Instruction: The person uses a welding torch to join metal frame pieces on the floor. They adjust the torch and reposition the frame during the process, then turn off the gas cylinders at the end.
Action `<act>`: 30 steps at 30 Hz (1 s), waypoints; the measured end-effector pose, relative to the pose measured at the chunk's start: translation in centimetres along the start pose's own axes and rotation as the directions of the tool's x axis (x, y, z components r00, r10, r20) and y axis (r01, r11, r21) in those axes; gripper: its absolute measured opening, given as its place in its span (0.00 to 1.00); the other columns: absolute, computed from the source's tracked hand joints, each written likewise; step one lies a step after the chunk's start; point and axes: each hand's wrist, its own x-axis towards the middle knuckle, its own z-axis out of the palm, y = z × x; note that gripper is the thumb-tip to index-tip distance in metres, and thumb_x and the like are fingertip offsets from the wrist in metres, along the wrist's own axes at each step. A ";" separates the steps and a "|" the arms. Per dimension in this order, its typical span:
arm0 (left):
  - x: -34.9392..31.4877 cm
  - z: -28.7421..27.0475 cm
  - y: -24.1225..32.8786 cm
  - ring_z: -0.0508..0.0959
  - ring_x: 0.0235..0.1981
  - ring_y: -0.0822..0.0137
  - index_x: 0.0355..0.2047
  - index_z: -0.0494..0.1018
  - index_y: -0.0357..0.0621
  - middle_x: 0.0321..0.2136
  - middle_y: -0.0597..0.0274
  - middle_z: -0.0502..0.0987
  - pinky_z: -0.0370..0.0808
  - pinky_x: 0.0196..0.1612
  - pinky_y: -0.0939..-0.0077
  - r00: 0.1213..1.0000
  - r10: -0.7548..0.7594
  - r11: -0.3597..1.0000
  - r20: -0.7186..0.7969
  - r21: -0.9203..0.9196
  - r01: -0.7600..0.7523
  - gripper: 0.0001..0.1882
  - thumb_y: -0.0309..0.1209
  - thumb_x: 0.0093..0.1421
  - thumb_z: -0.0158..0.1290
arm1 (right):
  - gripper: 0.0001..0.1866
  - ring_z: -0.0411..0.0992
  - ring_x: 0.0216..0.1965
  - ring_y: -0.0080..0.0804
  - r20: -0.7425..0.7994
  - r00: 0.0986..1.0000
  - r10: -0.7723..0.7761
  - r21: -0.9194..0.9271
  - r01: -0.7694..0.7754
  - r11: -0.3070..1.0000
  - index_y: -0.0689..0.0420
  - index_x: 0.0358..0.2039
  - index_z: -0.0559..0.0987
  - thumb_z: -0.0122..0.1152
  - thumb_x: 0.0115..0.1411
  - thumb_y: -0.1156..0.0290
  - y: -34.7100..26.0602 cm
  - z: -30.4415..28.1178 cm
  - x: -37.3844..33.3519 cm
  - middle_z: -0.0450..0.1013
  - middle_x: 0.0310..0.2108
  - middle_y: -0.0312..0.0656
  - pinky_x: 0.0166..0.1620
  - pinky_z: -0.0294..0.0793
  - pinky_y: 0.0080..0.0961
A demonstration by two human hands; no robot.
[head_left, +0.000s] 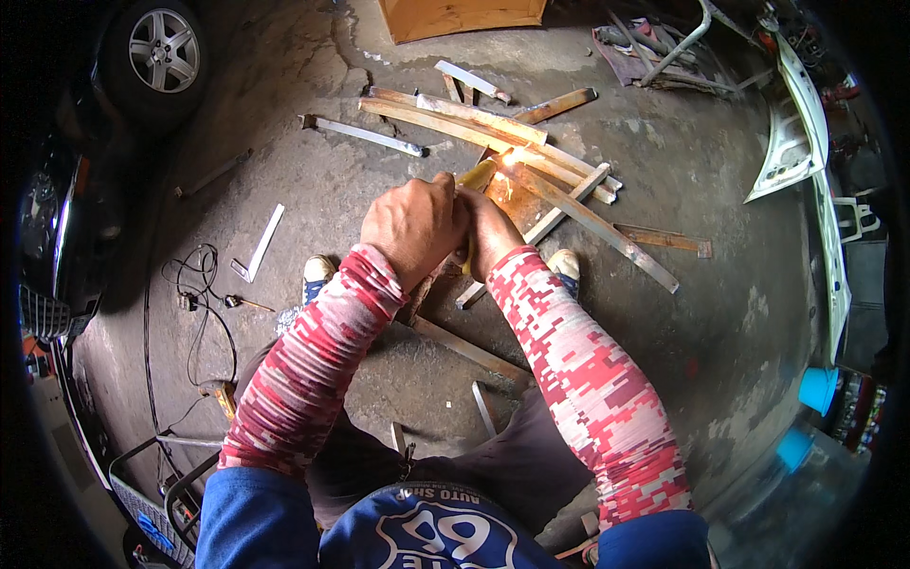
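Observation:
Both hands are wrapped round a yellow tool (480,174) held out in front of me, most of its body hidden by my fingers; its exact kind cannot be made out. My left hand (410,226) closes over it in a fist, and my right hand (490,230) grips close beside it. At the tool's far end there is a bright orange glow with sparks (512,157), where it meets the rusty metal bars. One long bar (597,224) runs from the glow toward the lower right. A lighter bar (569,207) crosses beneath it.
Several loose metal strips lie around, among them a pale one (365,136). Black cable (201,275) coils on the floor at left. A car wheel (165,51) stands at upper left, a white car panel (794,142) at right. My shoes (564,266) flank the bars.

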 end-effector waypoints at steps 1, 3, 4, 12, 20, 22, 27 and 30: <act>0.0 -0.1 0.0 0.83 0.25 0.43 0.40 0.77 0.37 0.21 0.41 0.79 0.80 0.28 0.54 1.000 0.007 1.000 -0.005 -0.002 -0.007 0.15 0.39 0.63 0.55 | 0.17 0.62 0.16 0.24 -0.025 1.000 0.009 0.000 -0.009 1.000 0.49 0.27 0.76 0.55 0.64 0.50 0.1 0.1 0.2 0.68 0.20 0.32 0.19 0.59 0.24; -0.1 -0.3 -0.1 0.83 0.25 0.42 0.40 0.77 0.37 0.21 0.40 0.79 0.80 0.28 0.54 1.000 0.022 1.000 -0.019 -0.003 -0.022 0.15 0.39 0.63 0.55 | 0.17 0.61 0.15 0.24 -0.076 0.997 0.024 0.002 -0.024 1.000 0.49 0.26 0.76 0.57 0.63 0.50 0.2 0.3 0.4 0.68 0.19 0.32 0.19 0.58 0.24; -0.1 -0.4 0.0 0.83 0.26 0.43 0.40 0.77 0.37 0.22 0.40 0.79 0.80 0.29 0.54 1.000 0.010 1.000 -0.003 0.002 -0.010 0.15 0.39 0.64 0.54 | 0.16 0.60 0.15 0.24 -0.108 0.994 0.021 0.028 -0.018 0.999 0.48 0.26 0.76 0.59 0.62 0.51 0.3 0.4 0.3 0.66 0.18 0.31 0.18 0.56 0.23; 0.2 -0.7 0.2 0.82 0.29 0.39 0.43 0.75 0.42 0.25 0.39 0.79 0.79 0.31 0.50 1.000 0.004 1.000 0.019 0.005 -0.005 0.15 0.40 0.65 0.55 | 0.17 0.61 0.15 0.23 -0.070 0.997 -0.022 0.049 0.025 0.998 0.47 0.25 0.73 0.51 0.67 0.53 -0.2 1.0 -0.6 0.67 0.18 0.29 0.16 0.56 0.22; 0.6 -1.3 0.4 0.82 0.31 0.38 0.40 0.75 0.40 0.26 0.39 0.79 0.79 0.33 0.51 0.996 0.076 0.996 0.046 0.036 -0.078 0.13 0.38 0.65 0.56 | 0.15 0.62 0.15 0.24 -0.112 0.986 -0.125 0.081 0.135 0.988 0.51 0.26 0.74 0.55 0.63 0.54 -0.6 1.6 -2.1 0.66 0.18 0.33 0.17 0.58 0.24; 0.6 -1.3 0.7 0.82 0.31 0.38 0.40 0.75 0.40 0.27 0.38 0.79 0.79 0.33 0.50 0.996 0.072 0.996 0.051 0.040 -0.074 0.13 0.38 0.65 0.56 | 0.15 0.61 0.15 0.25 -0.091 0.993 -0.073 0.067 0.079 0.995 0.51 0.26 0.74 0.55 0.63 0.54 -0.8 1.2 -2.0 0.65 0.18 0.33 0.17 0.58 0.24; 0.7 -1.3 1.0 0.81 0.32 0.37 0.40 0.74 0.40 0.27 0.37 0.79 0.79 0.34 0.49 0.997 0.063 0.997 0.054 0.044 -0.065 0.14 0.39 0.65 0.55 | 0.15 0.60 0.13 0.25 -0.049 0.997 -0.058 0.020 0.059 0.998 0.51 0.25 0.74 0.55 0.62 0.54 -0.9 0.7 -1.5 0.64 0.16 0.33 0.17 0.57 0.25; 0.9 -1.4 1.1 0.81 0.32 0.37 0.39 0.74 0.40 0.27 0.37 0.79 0.79 0.35 0.49 0.997 0.060 0.997 0.048 0.053 -0.063 0.14 0.40 0.66 0.55 | 0.15 0.60 0.13 0.25 -0.036 0.998 -0.048 0.004 0.049 0.999 0.51 0.24 0.73 0.55 0.61 0.55 -0.9 0.5 -1.4 0.64 0.16 0.33 0.17 0.57 0.24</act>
